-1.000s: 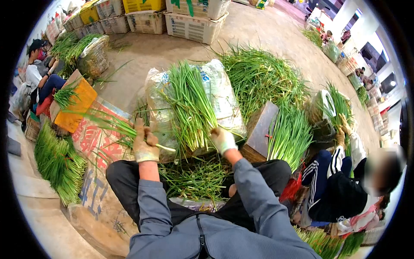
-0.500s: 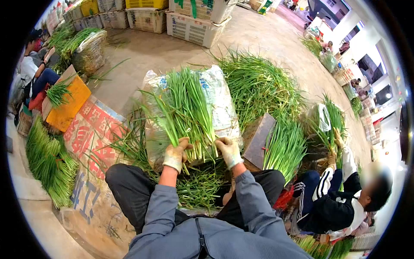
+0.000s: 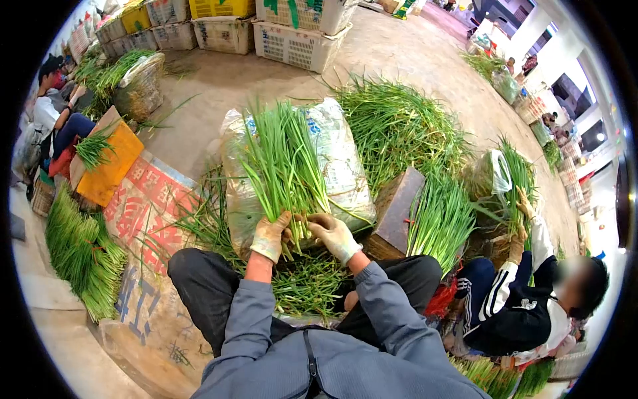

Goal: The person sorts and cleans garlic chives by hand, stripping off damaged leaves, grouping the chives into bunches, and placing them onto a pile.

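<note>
A bunch of long green stalks lies on a plastic-wrapped bundle in front of me, white ends toward my lap. My left hand, in a pale glove, is closed round the stalks near their lower left ends. Close beside it, my gloved right hand has its fingers drawn together at the white ends; whether a stalk is between them is hidden. Loose green leaves lie below both hands, between my legs.
Right of the bundle are a large heap of stalks, a brown box and a tied bunch. A co-worker sits at the right. Tied bunches and an orange board are at the left. Crates stand behind.
My left hand has come from the left, bringing stalks over to the bunch on the bundle. My right hand has shifted slightly left, nearer to my left hand.
</note>
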`<state>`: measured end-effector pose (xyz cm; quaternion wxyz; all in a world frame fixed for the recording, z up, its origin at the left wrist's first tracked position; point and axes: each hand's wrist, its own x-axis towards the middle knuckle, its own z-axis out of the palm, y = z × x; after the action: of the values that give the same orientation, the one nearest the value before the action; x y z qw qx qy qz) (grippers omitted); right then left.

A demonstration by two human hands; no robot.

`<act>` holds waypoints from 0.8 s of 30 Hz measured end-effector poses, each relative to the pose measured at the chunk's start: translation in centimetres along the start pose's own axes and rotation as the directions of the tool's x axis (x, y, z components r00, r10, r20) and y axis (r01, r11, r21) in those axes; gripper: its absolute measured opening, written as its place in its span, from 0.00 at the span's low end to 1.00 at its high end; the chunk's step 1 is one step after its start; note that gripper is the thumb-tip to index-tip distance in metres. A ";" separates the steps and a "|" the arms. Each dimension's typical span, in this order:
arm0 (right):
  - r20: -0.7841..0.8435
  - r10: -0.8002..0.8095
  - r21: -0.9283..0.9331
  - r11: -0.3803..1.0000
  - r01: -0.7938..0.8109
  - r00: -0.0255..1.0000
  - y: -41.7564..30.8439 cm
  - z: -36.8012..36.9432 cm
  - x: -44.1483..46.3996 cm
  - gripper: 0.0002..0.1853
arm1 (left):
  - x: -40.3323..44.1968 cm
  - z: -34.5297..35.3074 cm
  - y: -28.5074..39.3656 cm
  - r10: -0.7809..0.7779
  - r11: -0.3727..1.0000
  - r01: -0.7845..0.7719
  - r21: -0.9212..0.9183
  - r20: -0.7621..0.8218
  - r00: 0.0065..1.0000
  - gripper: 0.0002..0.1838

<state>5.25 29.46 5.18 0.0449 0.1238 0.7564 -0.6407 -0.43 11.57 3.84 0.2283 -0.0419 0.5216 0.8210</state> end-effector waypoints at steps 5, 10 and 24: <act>0.111 -0.064 -0.044 0.997 0.070 0.992 1.3 2.8 0.7 0.14 | 0.6 -1.0 -1.3 -0.071 0.997 0.068 -0.047 -0.067 0.995 0.17; 0.127 0.012 -0.395 0.918 0.039 0.992 5.2 3.0 -0.5 0.18 | 1.1 -2.9 1.0 0.054 0.998 -0.047 0.032 -0.268 0.962 0.11; -0.022 -0.212 -0.874 0.478 0.085 0.977 3.7 6.6 11.1 0.34 | 2.5 -5.6 -0.5 0.062 0.959 -0.190 -0.209 -0.499 0.864 0.11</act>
<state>-5.17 25.02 -2.06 -0.0026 0.0587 0.9846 -0.1647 -3.37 7.66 0.16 0.0278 -0.2417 0.4556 0.8563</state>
